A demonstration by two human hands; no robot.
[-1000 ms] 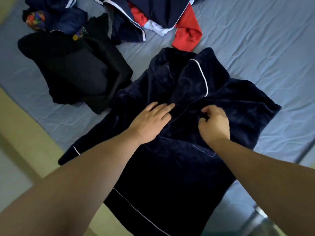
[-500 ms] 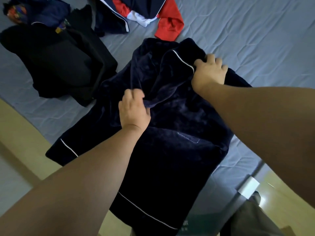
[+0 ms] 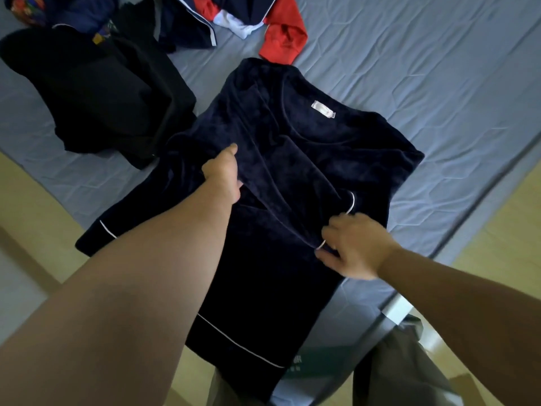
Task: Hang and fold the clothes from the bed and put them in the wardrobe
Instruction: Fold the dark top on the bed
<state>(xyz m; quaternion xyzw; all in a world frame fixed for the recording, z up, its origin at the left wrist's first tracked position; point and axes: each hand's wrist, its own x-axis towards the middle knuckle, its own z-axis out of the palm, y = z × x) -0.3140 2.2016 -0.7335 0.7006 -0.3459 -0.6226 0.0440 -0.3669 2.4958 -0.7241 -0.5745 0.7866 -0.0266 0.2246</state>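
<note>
A dark navy velvet top with white piping lies spread on the grey-blue bed sheet, its neck label facing up. One sleeve is folded across the chest, and its white-piped cuff ends by my right hand. My left hand grips a fold of the top at its left side, thumb on top and fingers tucked under the fabric. My right hand, slightly blurred, holds the folded sleeve at the cuff.
A heap of black clothes lies left of the top. A red, white and navy jacket and a colourful item lie at the far side. The bed's edge and yellowish floor run right; a grey bag stands below.
The top has been opened out flatter, showing the neck label. My right hand has pulled the sleeve from the top's far right edge down across the chest. My left hand moved slightly left, still gripping.
</note>
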